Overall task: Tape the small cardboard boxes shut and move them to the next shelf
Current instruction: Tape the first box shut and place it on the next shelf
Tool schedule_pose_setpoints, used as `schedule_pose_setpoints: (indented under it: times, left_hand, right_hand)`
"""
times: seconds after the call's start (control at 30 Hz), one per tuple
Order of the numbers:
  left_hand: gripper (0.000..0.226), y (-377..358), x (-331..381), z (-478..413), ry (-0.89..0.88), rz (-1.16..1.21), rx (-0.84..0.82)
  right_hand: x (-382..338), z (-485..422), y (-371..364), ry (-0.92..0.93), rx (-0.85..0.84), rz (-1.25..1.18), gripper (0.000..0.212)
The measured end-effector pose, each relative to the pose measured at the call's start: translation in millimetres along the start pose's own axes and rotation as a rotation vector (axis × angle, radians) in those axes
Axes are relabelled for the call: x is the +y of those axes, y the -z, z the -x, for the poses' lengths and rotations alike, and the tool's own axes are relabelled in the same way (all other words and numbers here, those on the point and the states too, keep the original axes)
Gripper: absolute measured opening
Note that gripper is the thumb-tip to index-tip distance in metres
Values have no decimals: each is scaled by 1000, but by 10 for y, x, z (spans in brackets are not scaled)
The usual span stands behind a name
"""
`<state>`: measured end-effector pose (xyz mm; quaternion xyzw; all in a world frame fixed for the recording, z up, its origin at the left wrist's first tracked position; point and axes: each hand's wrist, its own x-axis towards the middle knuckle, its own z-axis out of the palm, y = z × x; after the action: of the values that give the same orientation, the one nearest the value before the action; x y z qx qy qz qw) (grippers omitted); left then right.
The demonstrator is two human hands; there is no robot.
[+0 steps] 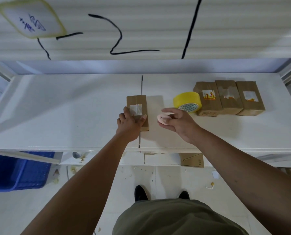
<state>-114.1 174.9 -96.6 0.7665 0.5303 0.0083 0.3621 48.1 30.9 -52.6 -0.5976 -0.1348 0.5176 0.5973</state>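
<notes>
**Worker steadied a small box at a white shelf, tape roll in hand**

A person stood at a white shelf (pixel 56 107) with both bare arms stretched forward, seen from a head-worn camera looking down. The left hand (pixel 132 122) gripped the near end of a small cardboard box (pixel 138 100), its fingers (pixel 125 111) curled over the box's left edge and the thumb laid across the top. The box lay flat near the middle of the shelf, over the dark seam (pixel 141 85) between two shelf panels, with a torn white label (pixel 136 110) on its upper face.

Just to the right of the box, the right hand (pixel 180 124) held a pale pink tape roll (pixel 164 119) above the shelf, fingers and thumb curled round the ring. Whether a strip of tape ran from the roll to the box could not be told.

Farther right, a yellow tape roll (pixel 186 100) rested tilted against the first of three cardboard boxes (pixel 227 97), which lay side by side and touching, each bearing a label remnant.

Above the shelf, a white ribbed panel (pixel 158 31) carried black marker lines and a taped note (pixel 31 17) with blue handwriting. Below the shelf's front edge were a blue crate (pixel 22 172) at left and a flat piece of cardboard (pixel 192 160). The person's dark shoes (pixel 140 193) stood on a pale floor (pixel 166 177) strewn with small scraps.
</notes>
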Motion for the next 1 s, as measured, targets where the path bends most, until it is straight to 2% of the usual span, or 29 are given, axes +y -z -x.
schedule_pose_setpoints:
  times: [0.07, 0.17, 0.27, 0.33, 0.43, 0.57, 0.67, 0.87, 1.0]
  left_hand:
    - [104, 0, 0, 5, -2, -3, 4]
    - [102, 9, -4, 17, -12, -2, 3]
    - [102, 21, 2, 33, -17, 2, 6]
    - [101, 25, 12, 46, -17, -3, 9]
    - [100, 26, 29, 66, -28, -6, 16]
    - [100, 43, 41, 80, -22, -13, 6]
    - [101, 52, 45, 97, -24, -10, 5]
    - [99, 66, 73, 124, -26, -25, 3]
    - [100, 65, 81, 141, -20, -31, 10]
  right_hand:
    - [26, -22, -31, 17, -18, 123, 22]
    - [25, -49, -115, -8, 43, 349, 12]
    - [2, -116, -206, 14, 73, 677, 21]
    - [0, -198, -278, 57, 133, 795, 21]
    - [-13, -343, -400, 124, 236, 826, 22]
    - [-44, -533, -530, 146, 285, 838, 21]
    - [-63, -624, -575, 171, 323, 941, 19]
    - [-39, -628, -522, 189, 245, 1147, 16]
    - [25, -560, -404, 116, 106, 1206, 14]
